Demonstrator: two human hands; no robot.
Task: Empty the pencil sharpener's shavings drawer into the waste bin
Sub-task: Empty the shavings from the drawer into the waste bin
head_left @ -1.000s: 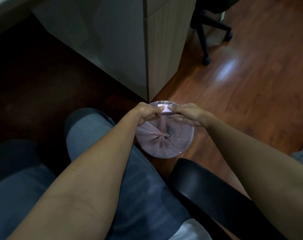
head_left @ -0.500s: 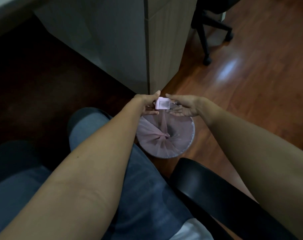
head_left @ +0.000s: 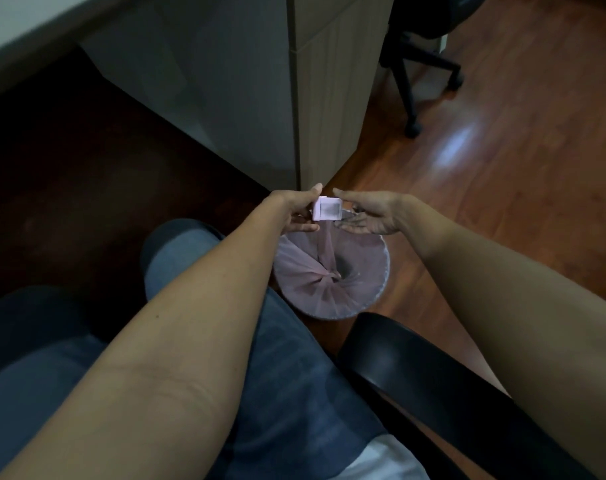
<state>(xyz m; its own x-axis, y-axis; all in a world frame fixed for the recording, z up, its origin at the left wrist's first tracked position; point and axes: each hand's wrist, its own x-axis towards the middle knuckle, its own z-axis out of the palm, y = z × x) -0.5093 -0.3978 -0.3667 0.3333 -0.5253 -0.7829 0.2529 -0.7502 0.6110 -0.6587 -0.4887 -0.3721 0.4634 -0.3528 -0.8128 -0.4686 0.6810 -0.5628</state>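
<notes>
A seated person reaches both bare arms forward over a round waste bin (head_left: 371,299) that stands on the wooden floor (head_left: 502,202) just past the right knee. The bin is lined with a pink bag (head_left: 305,271), gathered into folds that meet near its middle. The left hand (head_left: 294,213) grips a small pink drawer (head_left: 326,209) between thumb and fingers, closed around its left side; the drawer sits above the far rim of the bin, its pale, boxy face turned up toward the camera. Whether any shavings lie in it cannot be made out. The right hand (head_left: 371,216) is just beside the drawer on the right, palm up and fingers spread loosely, thumb stretched toward the drawer's top corner; it looks open and holds nothing, and whether a fingertip touches the drawer cannot be told. A thin pale strip shows between the drawer and the right palm, too small to identify. Beyond the hands stands the corner of a grey cabinet (head_left: 329,98) with a wood-grain side. Farther right, the black wheeled base of a chair (head_left: 412,84) rests on the floor. In the foreground are the person's legs in blue jeans (head_left: 294,410) and a black armrest (head_left: 433,393) running diagonally under the right forearm. The area at the left beneath the bench (head_left: 24,26) is dark.
</notes>
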